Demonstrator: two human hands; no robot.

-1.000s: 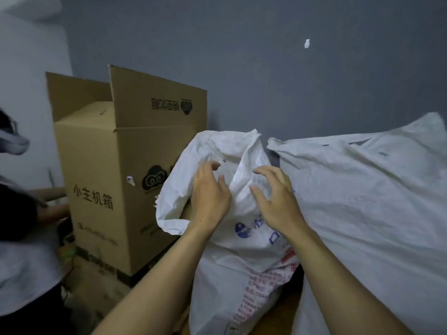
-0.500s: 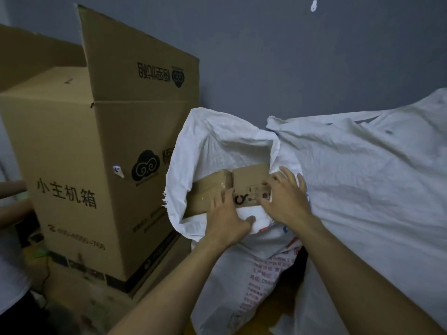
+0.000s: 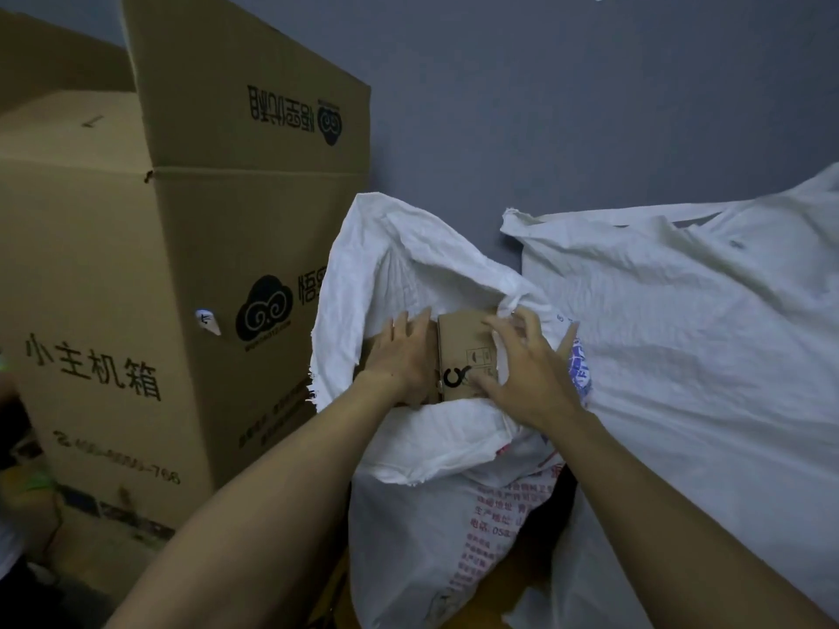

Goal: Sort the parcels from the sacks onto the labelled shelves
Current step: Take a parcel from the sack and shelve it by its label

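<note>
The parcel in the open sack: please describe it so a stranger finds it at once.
Right of the tall cardboard box stands an open white sack. In its mouth, between left hand and right hand, lies a brown parcel. Only it bears a black loop mark.

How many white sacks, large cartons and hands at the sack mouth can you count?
White sacks: 2, the open sack and the big sack
Cardboard cartons: 1, the large carton
Hands: 2, left hand, right hand
Total: 5
</note>
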